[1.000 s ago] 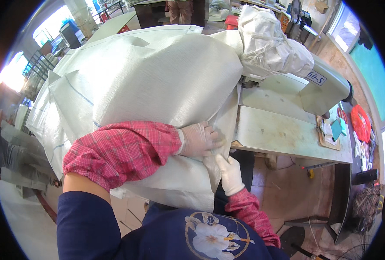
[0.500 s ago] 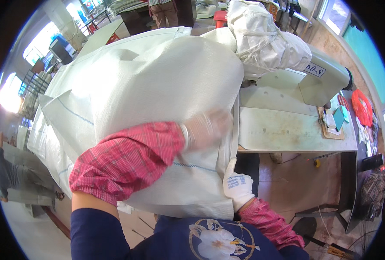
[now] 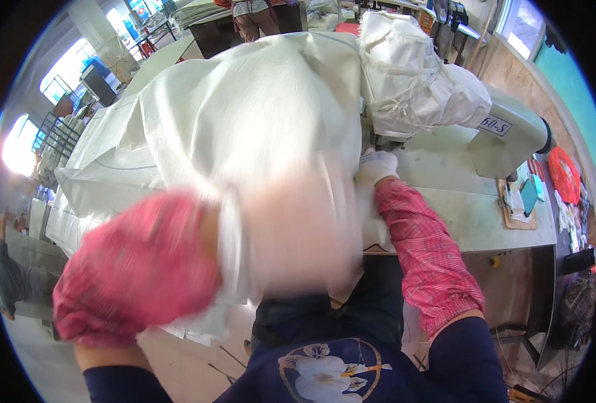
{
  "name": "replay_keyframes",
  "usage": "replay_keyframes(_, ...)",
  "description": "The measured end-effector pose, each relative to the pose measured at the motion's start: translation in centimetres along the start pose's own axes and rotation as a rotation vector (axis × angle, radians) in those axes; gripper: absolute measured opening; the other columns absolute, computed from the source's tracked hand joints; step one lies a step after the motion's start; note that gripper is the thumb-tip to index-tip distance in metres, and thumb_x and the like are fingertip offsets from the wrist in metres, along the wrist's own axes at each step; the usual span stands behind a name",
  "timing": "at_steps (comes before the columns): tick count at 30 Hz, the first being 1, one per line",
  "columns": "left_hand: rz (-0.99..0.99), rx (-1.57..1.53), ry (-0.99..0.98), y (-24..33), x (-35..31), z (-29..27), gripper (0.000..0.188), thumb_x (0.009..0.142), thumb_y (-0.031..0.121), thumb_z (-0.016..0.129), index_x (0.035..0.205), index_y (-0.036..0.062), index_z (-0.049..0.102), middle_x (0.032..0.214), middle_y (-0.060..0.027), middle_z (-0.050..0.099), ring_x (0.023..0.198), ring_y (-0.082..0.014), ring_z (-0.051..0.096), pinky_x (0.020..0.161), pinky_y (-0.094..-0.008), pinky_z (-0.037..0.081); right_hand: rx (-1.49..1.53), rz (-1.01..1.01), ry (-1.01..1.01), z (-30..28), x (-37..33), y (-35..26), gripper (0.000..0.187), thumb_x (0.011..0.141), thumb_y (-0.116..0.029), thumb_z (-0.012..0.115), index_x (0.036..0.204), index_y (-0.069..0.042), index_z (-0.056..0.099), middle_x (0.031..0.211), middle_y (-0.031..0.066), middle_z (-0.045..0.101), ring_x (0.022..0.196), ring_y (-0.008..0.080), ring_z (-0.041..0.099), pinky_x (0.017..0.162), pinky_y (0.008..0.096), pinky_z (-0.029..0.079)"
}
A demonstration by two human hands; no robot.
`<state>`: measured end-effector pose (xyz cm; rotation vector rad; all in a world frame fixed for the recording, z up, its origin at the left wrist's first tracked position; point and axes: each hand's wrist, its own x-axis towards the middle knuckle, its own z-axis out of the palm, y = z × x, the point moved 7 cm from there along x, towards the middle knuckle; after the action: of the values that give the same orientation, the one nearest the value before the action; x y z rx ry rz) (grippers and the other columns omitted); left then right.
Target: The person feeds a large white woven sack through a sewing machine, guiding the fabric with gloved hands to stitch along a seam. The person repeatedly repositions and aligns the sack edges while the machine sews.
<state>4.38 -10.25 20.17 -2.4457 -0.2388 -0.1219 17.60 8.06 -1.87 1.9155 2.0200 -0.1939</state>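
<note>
A large white woven plastic sheet (image 3: 244,101) spreads over the work surface and hangs toward me in folds. My left hand (image 3: 301,232), in a pale thin glove, is smeared by motion in front of the sheet's near part; its fingers cannot be made out. At the sheet's right edge my right hand (image 3: 376,166), in a white knit glove, is closed on the material. It sits just below the working end of a sewing machine (image 3: 513,138), whose head is wrapped in white woven cloth (image 3: 412,80). Its fingertips are partly hidden.
Right of the machine bed (image 3: 445,195) lie a clipboard (image 3: 518,208) and a red plastic bag (image 3: 564,176). Another person (image 3: 254,20) stands beyond the table, and someone in dark clothes (image 3: 16,269) is at the far left. A dark table leg (image 3: 543,295) stands at lower right.
My right hand has moved up and away from me along the sheet's edge to the machine head. My left hand has come nearer and leftward. The sheet has shifted and bunched up.
</note>
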Motion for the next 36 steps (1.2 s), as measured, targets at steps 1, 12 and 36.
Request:
replay_keyframes(1, 0.128, -0.234, -0.028, 3.1, -0.4, -3.6, 0.017, 0.078, 0.023, 0.062, 0.079, 0.0092, 0.072, 0.079, -0.0084, 0.068, 0.08, -0.0229, 0.065, 0.07, -0.0338, 0.048, -0.131, -0.031, 0.006, -0.1, -1.2, -1.5, 0.059, 0.092, -0.041, 0.046, 0.143, -0.01, 0.045, 0.136, 0.0131, 0.056, 0.125, 0.0275, 0.053, 0.097, 0.0488, 0.044)
replay_keyframes(12, 0.058, -0.458, -0.459, 7.0, 8.2, 5.2, 0.04, 0.075, 0.027, 0.066, 0.101, -0.0023, 0.067, 0.109, -0.017, 0.065, 0.115, -0.0297, 0.058, 0.103, -0.0425, 0.04, 0.772, -0.835, 0.222, 6.4, -28.7, -8.5, 0.037, 0.086, -0.022, 0.059, 0.118, -0.003, 0.062, 0.108, 0.0223, 0.064, 0.1, 0.039, 0.061, 0.091, 0.0437, 0.047)
replay_keyframes(36, -0.191, -0.585, -0.354, 12.1, -1.6, 17.6, 0.043, 0.09, 0.03, 0.053, 0.129, 0.0102, 0.055, 0.106, -0.011, 0.06, 0.102, -0.0265, 0.059, 0.087, -0.0415, 0.044, 1.397, 0.049, 0.466, 10.9, -23.9, -2.4, 0.023, 0.094, -0.012, 0.052, 0.082, 0.005, 0.061, 0.065, 0.0102, 0.055, 0.06, 0.0136, 0.047, 0.056, 0.0348, 0.041)
